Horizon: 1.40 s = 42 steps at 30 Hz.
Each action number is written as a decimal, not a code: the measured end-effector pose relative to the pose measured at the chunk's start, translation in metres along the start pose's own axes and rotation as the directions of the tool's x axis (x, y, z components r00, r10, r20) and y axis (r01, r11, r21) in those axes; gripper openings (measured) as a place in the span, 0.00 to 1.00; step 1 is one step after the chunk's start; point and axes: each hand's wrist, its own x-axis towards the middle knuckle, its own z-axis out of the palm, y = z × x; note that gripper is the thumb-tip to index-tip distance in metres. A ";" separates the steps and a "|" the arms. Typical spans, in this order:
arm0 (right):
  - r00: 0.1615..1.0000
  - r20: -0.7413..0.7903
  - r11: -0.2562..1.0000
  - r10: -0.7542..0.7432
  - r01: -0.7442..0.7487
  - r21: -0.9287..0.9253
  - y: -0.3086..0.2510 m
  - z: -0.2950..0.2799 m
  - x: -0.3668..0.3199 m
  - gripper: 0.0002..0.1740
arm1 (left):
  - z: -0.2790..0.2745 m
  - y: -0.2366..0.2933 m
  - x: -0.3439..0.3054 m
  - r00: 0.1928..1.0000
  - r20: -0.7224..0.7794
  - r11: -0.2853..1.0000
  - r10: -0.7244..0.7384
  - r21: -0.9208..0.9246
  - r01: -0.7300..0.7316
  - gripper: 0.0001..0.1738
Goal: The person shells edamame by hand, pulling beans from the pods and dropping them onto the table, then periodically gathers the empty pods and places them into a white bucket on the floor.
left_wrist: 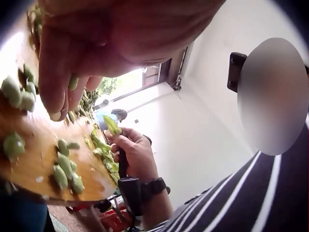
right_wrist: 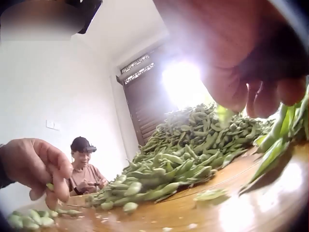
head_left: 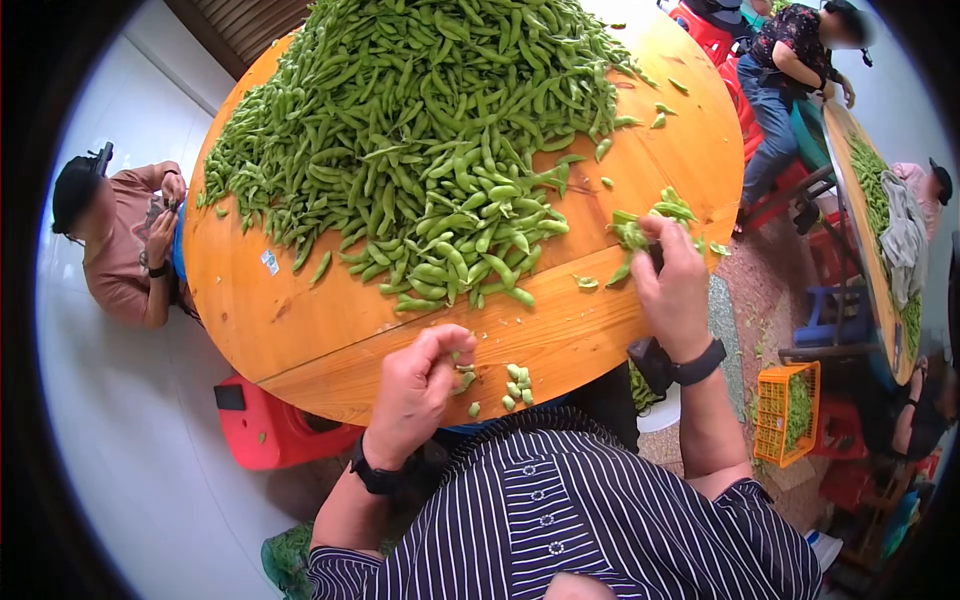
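Observation:
My left hand [head_left: 412, 388] hovers over the near table edge with fingers curled. A green soybean [left_wrist: 73, 83] shows between its fingers in the left wrist view. Beside it a small group of shelled soybeans [head_left: 518, 385] lies on the wood. Farther right, my right hand [head_left: 676, 292] pinches a flattened green pod [left_wrist: 112, 125] between thumb and fingers. Split pods [head_left: 630, 236] lie on the table beneath and beyond that hand. A large heap of full soybean pods [head_left: 430, 150] rises in front of both hands.
The round wooden table [head_left: 590, 335] carries loose pods and a small sticker [head_left: 270, 262]. A person [head_left: 130, 240] sits at the left. Below the left edge is a red stool [head_left: 255, 425]. On the right stand a yellow crate [head_left: 787, 412] and another table with pods and people.

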 end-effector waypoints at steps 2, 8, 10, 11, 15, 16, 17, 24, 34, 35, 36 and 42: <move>0.994 -0.110 1.000 -0.012 0.010 -0.018 -0.004 0.000 -0.002 0.15 | -0.006 0.000 0.001 0.995 -0.090 0.999 -0.046 0.011 0.047 0.16; 0.959 0.282 0.976 0.010 -0.071 0.205 -0.034 0.016 -0.033 0.10 | -0.005 0.010 0.000 0.992 -0.062 0.992 -0.113 -0.065 0.109 0.11; 0.897 0.427 0.928 -0.113 -0.058 0.367 -0.038 0.027 -0.043 0.10 | -0.006 0.009 0.002 0.990 -0.044 0.990 -0.131 -0.056 0.128 0.10; 0.897 0.427 0.928 -0.113 -0.058 0.369 -0.040 0.029 -0.044 0.10 | -0.007 0.002 0.005 0.990 -0.119 0.997 -0.082 0.002 0.082 0.10; 0.846 0.487 0.895 -0.217 -0.027 0.446 -0.048 0.035 -0.049 0.09 | -0.007 -0.009 0.012 0.962 -0.124 0.788 0.243 0.604 -0.121 0.08; 0.839 0.492 0.886 -0.234 -0.025 0.464 -0.050 0.036 -0.049 0.09 | -0.005 -0.009 0.012 0.961 -0.125 0.788 0.246 0.604 -0.123 0.08; 0.849 0.476 0.887 -0.232 -0.015 0.461 -0.052 0.038 -0.050 0.09 | -0.001 -0.008 0.013 0.964 -0.097 0.760 0.249 0.636 -0.132 0.07; 0.860 0.497 0.889 -0.116 -0.133 0.437 -0.066 0.037 -0.045 0.11 | 0.005 -0.009 0.015 0.981 -0.121 0.891 0.150 0.446 -0.081 0.04; 0.830 0.536 0.832 -0.153 -0.184 0.523 -0.063 0.039 -0.045 0.11 | 0.019 -0.002 0.008 0.987 0.024 0.968 -0.156 -0.194 0.158 0.06; 0.831 0.536 0.842 -0.149 -0.177 0.509 -0.064 0.039 -0.045 0.10 | 0.020 -0.001 0.008 0.987 0.024 0.968 -0.156 -0.195 0.158 0.06; 0.831 0.536 0.843 -0.148 -0.178 0.508 -0.064 0.038 -0.045 0.10 | 0.020 0.001 0.008 0.985 0.026 0.961 -0.168 -0.219 0.169 0.06; 0.853 0.486 0.863 -0.191 -0.091 0.497 -0.066 0.040 -0.048 0.07 | 0.025 0.001 0.010 0.986 -0.009 0.941 -0.165 -0.301 0.155 0.05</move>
